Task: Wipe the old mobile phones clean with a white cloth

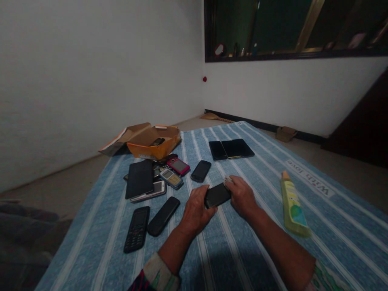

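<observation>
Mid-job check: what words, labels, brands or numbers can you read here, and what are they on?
"With love": pale patch on the striped cloth.
Yellow-green bottle: label print too blurred to read.
Black keypad phone: key markings too small.
Orange box: faint marking, unreadable.
Held phone: nothing legible.
Far cloth-edge patch: too small to read.

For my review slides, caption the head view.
Left hand holds a dark phone, right hand at its end with a pale scrap, over a striped cloth.

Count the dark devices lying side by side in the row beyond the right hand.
3: the left device, the middle device and the right device. Anything beneath them would be hidden.
</observation>
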`<action>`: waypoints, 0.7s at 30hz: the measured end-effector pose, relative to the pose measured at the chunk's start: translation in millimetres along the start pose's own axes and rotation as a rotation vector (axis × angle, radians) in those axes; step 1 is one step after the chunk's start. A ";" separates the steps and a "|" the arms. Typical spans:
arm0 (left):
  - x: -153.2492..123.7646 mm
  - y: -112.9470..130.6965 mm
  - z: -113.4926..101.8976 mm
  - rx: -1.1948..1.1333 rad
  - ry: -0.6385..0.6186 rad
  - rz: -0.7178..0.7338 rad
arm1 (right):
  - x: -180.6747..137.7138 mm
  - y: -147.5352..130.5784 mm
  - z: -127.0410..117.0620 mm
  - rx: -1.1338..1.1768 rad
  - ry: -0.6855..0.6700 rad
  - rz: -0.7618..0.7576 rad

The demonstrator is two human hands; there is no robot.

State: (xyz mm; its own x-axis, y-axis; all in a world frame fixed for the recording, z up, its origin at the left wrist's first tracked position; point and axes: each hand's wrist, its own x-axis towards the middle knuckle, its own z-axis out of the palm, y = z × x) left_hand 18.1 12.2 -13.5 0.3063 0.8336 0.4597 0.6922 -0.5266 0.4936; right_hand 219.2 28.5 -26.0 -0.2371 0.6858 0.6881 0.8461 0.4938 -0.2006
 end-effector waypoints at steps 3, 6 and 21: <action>-0.3 1.6 -0.9 0.008 0.018 0.040 | -2.7 12.7 0.1 0.016 0.064 0.054; -0.7 4.1 -4.6 0.009 0.045 0.039 | -3.4 16.6 -2.2 0.047 0.128 0.073; 1.1 2.2 -2.8 0.262 0.187 0.205 | 9.9 -8.8 -20.6 0.075 0.241 -0.135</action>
State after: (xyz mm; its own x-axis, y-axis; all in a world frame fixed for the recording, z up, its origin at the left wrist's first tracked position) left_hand 18.1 11.6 -9.8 0.3481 0.6573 0.6684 0.7799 -0.5987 0.1826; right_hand 219.3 19.9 -3.1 -0.2178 0.4688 0.8560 0.7749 0.6163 -0.1403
